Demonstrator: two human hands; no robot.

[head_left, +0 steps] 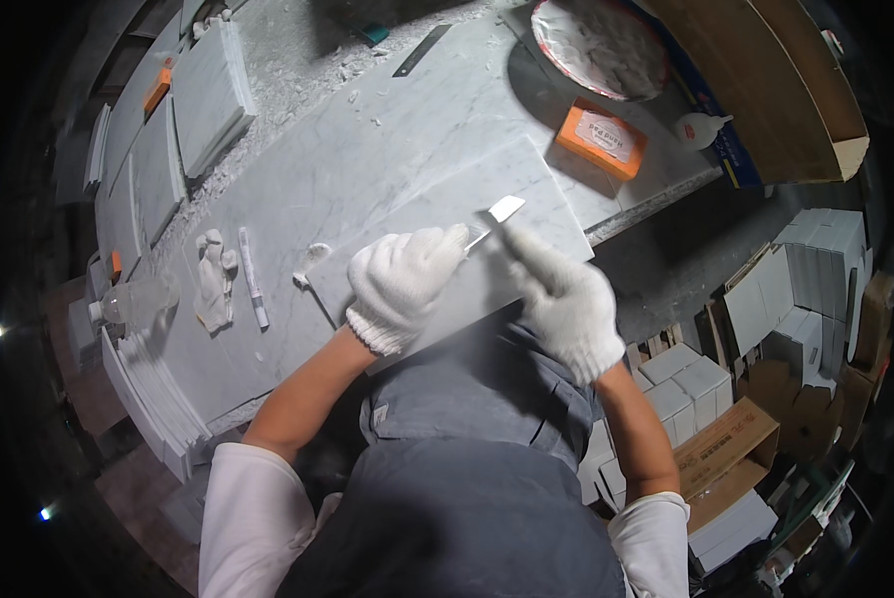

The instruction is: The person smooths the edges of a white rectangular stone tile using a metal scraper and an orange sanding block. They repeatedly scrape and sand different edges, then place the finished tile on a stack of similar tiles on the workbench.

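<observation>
Both my hands wear white knit gloves. My left hand (403, 284) presses down on the near part of a white marble tile (437, 204) that lies on a marble worktop (367, 130). My right hand (567, 299) grips a flat metal scraper (499, 212), its blade resting on the tile's surface just right of my left hand. The scraper's handle is hidden inside the glove.
An orange box (601, 140) and a small white glue bottle (701, 128) sit at the far right of the worktop, beside a round dish of white paste (598, 45). A crumpled glove (213, 279) and a marker (253, 289) lie left. Stacked tiles (203, 95) line the left; cardboard boxes (726, 444) stand right.
</observation>
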